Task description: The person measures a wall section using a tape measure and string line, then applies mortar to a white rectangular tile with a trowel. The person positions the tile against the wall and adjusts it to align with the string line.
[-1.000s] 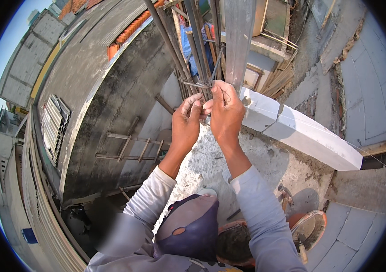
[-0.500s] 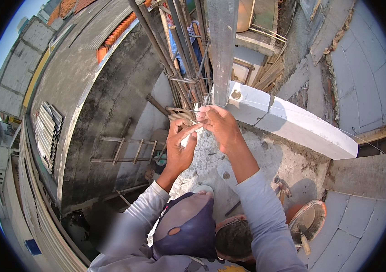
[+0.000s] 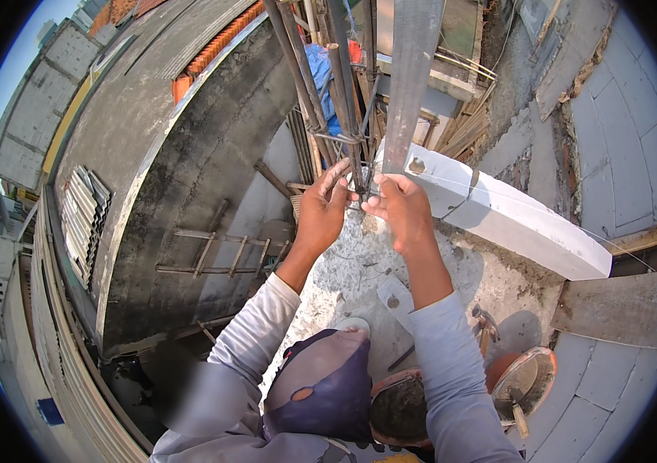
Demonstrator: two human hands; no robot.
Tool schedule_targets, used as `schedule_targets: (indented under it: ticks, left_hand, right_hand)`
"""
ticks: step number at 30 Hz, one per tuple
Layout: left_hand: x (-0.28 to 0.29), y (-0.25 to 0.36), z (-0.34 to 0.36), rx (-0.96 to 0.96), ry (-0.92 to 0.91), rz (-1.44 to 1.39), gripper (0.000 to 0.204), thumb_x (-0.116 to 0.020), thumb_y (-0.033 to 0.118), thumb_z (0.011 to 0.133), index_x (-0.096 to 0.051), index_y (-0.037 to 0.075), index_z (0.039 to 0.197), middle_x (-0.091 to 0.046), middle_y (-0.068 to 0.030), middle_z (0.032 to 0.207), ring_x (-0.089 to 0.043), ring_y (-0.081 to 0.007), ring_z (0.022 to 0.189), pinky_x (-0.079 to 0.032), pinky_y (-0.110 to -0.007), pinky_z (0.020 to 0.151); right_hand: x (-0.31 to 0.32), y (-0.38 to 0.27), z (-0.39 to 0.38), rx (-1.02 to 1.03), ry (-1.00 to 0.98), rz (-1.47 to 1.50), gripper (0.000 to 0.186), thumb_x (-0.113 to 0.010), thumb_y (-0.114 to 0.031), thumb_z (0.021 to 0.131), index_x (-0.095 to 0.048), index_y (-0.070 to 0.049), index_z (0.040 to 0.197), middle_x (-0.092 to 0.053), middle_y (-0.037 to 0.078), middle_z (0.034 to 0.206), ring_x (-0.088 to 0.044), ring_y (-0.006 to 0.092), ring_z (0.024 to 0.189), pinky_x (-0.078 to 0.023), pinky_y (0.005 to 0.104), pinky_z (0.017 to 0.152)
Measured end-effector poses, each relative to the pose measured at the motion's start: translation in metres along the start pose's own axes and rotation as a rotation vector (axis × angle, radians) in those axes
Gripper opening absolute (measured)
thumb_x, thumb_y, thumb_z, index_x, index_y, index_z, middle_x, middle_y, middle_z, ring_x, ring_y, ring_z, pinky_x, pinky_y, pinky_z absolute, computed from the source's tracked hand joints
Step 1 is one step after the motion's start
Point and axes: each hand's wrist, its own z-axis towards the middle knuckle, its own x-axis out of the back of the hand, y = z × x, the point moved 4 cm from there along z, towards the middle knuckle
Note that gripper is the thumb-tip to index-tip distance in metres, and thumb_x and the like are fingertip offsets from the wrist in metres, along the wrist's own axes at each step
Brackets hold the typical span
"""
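My left hand [image 3: 322,210] is raised at the lower part of a bundle of vertical rebar [image 3: 350,108], its fingers curled against the bars' left side. My right hand [image 3: 404,210] is on the right side of that bundle, fingers bent inward around a small spot low on the bars. What either set of fingertips holds is too small to make out. A bent steel tie [image 3: 344,139] crosses the bars above my hands. An upright grey metal post [image 3: 409,77] stands just right of the rebar, beside a long white block beam [image 3: 513,216] with a thin line over it.
A rough concrete ledge [image 3: 459,270] lies below. A hammer [image 3: 486,324], a dark mortar bucket [image 3: 398,405] and an orange tub with a trowel [image 3: 521,378] sit at lower right. A weathered wall [image 3: 159,201] with a wooden ladder [image 3: 217,241] drops away on the left.
Both hands first moved down from the tie, where they were close together; since then they have drawn slightly apart, to either side of the rebar, the left rising a little.
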Motion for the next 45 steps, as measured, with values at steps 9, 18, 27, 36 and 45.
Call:
schedule_targets:
  ticks: [9,18,27,36,45]
  left_hand:
    - [-0.004,-0.005,0.016,-0.150,0.044,-0.035,0.036,-0.052,0.013,0.108,-0.057,-0.010,0.135,-0.069,-0.0062,0.100,-0.066,-0.0098,0.084,-0.057,-0.028,0.074]
    - [0.002,0.002,-0.003,0.438,0.053,-0.755,0.023,-0.057,0.026,0.107,-0.066,0.005,0.112,-0.066,-0.0012,0.092,-0.066,-0.0182,0.082,-0.055,-0.035,0.086]
    - [0.006,0.033,0.018,0.261,0.065,-0.330,0.029,-0.061,0.025,0.106,-0.072,-0.001,0.105,-0.053,0.0049,0.076,-0.053,-0.0069,0.070,-0.044,-0.025,0.064]
    - [0.009,0.012,0.006,-0.006,0.162,-0.195,0.042,-0.055,0.034,0.109,-0.071,-0.005,0.102,-0.056,0.0001,0.075,-0.053,-0.0117,0.069,-0.047,-0.030,0.065]
    - [-0.002,0.027,0.021,-0.254,0.358,0.214,0.043,-0.055,0.029,0.110,-0.066,-0.003,0.082,-0.060,-0.0006,0.069,-0.050,-0.0093,0.065,-0.045,-0.031,0.060]
  right_hand:
    - [-0.016,-0.010,-0.017,0.121,-0.020,-0.367,0.027,-0.056,-0.019,0.102,-0.069,0.003,0.111,-0.071,0.011,0.087,-0.070,0.0156,0.070,-0.054,0.0302,0.069]
    - [-0.030,-0.017,-0.010,0.555,-0.262,-0.850,0.027,-0.054,-0.021,0.104,-0.068,0.001,0.108,-0.067,0.013,0.071,-0.065,0.0204,0.060,-0.053,0.0372,0.062]
    - [-0.033,-0.018,0.026,0.091,-0.273,-0.557,0.039,-0.043,-0.010,0.104,-0.055,0.003,0.139,-0.069,0.016,0.072,-0.070,0.0261,0.060,-0.056,0.0401,0.064]
    - [-0.032,-0.030,0.020,0.321,-0.243,-0.716,0.033,-0.043,-0.017,0.107,-0.056,0.006,0.127,-0.068,0.014,0.072,-0.067,0.0228,0.059,-0.056,0.0384,0.063]
    - [-0.028,-0.029,0.026,0.299,-0.283,-0.739,0.028,-0.043,-0.015,0.106,-0.062,0.003,0.116,-0.067,0.014,0.070,-0.069,0.0244,0.059,-0.055,0.0398,0.060]
